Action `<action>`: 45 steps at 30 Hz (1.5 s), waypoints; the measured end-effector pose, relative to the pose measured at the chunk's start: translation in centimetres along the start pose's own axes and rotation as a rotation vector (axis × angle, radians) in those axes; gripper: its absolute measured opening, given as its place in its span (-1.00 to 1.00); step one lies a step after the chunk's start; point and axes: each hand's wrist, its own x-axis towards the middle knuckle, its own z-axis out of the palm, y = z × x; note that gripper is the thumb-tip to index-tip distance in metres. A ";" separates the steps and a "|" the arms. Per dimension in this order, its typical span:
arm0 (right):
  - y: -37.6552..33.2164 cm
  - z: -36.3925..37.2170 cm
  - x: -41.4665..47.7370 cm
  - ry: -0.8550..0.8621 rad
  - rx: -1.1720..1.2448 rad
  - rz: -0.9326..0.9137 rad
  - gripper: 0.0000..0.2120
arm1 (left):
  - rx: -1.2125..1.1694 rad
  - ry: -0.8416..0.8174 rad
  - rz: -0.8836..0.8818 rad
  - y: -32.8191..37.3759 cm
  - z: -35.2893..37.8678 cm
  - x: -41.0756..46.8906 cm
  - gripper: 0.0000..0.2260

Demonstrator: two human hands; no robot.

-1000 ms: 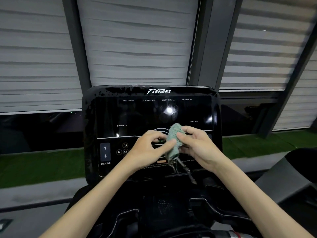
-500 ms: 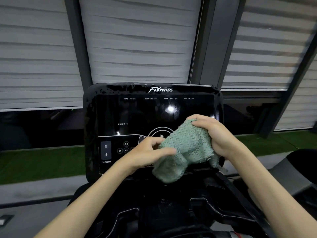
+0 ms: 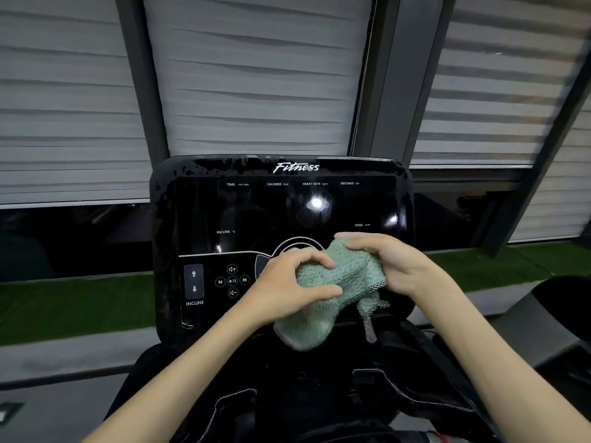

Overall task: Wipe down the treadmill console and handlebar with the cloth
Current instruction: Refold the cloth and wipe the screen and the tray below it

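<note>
With the left hand [image 3: 284, 289] now gripping the green cloth [image 3: 339, 276] from above, fingers curled on top and thumb underneath, vs just pinching its edge half a sec ago. Bunched up tighter than before too, held in front of the lower middle of the glossy black console [image 3: 256, 212], one corner dangling. Right hand [image 3: 396, 260] still clutching the cloth's right end, knuckles up. Behind all that, grey blinds [image 3: 64, 123] pulled most of the way down, dark glass below, strip of green turf [image 3: 64, 308] along the bottom
</note>
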 end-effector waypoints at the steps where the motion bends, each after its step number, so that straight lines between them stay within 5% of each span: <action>1: -0.1 -0.1 -0.2 -0.042 0.054 0.021 -0.66 | 0.043 0.042 -0.018 0.0 0.2 0.0 -0.74; 4: -0.4 0.6 -0.6 -0.164 0.092 -0.031 -0.60 | 0.081 0.138 -0.048 0.5 0.6 0.0 -0.68; 8: -0.5 1.9 -0.7 -0.043 -0.103 -0.163 -0.58 | 0.153 0.135 -0.050 0.9 1.1 0.1 -0.42; 14: -0.5 1.7 -0.9 0.013 -0.338 -0.272 -0.49 | 0.069 0.086 0.010 0.1 0.7 0.7 -0.90; 18: -1.2 0.3 -1.4 -0.098 -0.455 -0.216 -0.50 | 0.030 0.037 0.005 -0.4 -0.3 0.6 -0.86; 24: -2.3 -2.5 -1.9 -0.212 -0.861 -0.088 -0.40 | -0.303 -0.003 -0.228 0.2 -2.4 0.4 -0.76; 28: -2.8 -1.5 -2.0 -0.261 -1.052 -0.230 -0.68 | -0.266 -0.224 -0.137 0.4 -2.8 0.3 -0.72; 32: -2.6 -0.2 -1.5 -0.221 -1.041 -0.415 -0.67 | -0.222 -0.264 -0.005 0.8 -2.9 0.8 -0.90; 36: -2.9 0.6 -1.2 -0.271 -0.990 -0.514 -0.62 | -0.294 -0.217 0.068 1.0 -2.6 1.5 -0.67; 45: -3.6 0.6 -1.3 -0.314 -0.900 -0.610 -0.66 | -0.345 -0.233 0.125 0.9 -1.6 2.3 -0.76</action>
